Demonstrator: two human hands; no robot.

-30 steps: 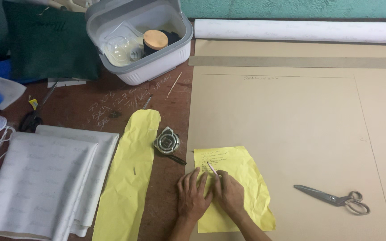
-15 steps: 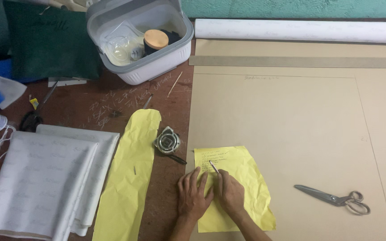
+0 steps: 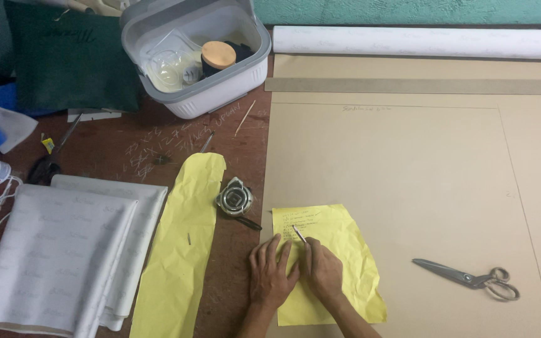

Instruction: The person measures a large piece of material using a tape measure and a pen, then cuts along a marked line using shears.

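- Now the left hand (image 3: pixel 272 274) lies flat, fingers spread, on the yellow paper (image 3: pixel 339 263) near the table's front edge.
- Right hand (image 3: pixel 322 270) pinches a pen (image 3: pixel 298 233) over that paper.
- Scissors (image 3: pixel 468 279) lie well apart on the cardboard (image 3: pixel 408 163).

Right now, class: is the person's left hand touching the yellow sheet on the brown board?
Touching. The head view shows the left hand lying flat on the yellow sheet, its fingers pressed on the paper's left edge.
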